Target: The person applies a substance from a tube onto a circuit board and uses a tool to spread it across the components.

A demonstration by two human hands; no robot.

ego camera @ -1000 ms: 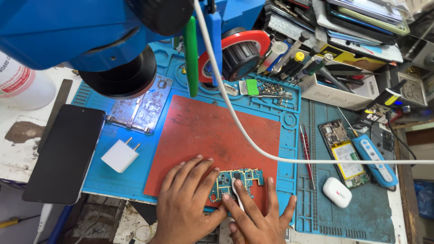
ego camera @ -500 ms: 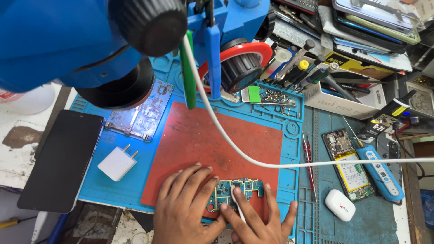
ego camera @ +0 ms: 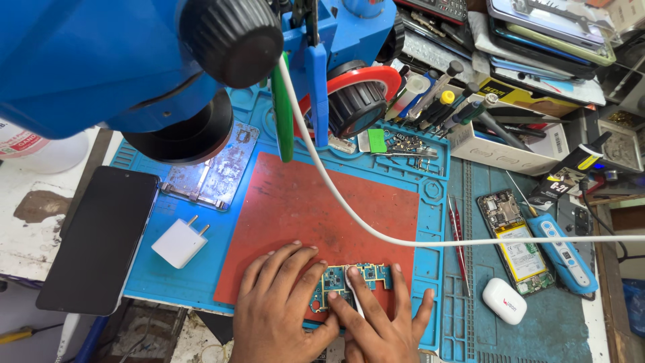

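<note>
While I'm pinning the circuit board (ego camera: 349, 284) at bottom centre of the frame w/ both hands flat, it could be slipping on the red mat (ego camera: 316, 235). Left hand (ego camera: 275, 321) is pressing w/ fingers spread; right hand (ego camera: 383, 323) is open too, gripping nothing. Board's looking green-blue, small, chips exposed.

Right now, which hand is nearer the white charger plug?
Left. The left hand lies just right of the white charger plug; the right hand sits farther right, beyond the circuit board.

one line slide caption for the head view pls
Left hand and right hand press a small circuit board onto a red mat beneath a blue microscope.
</note>
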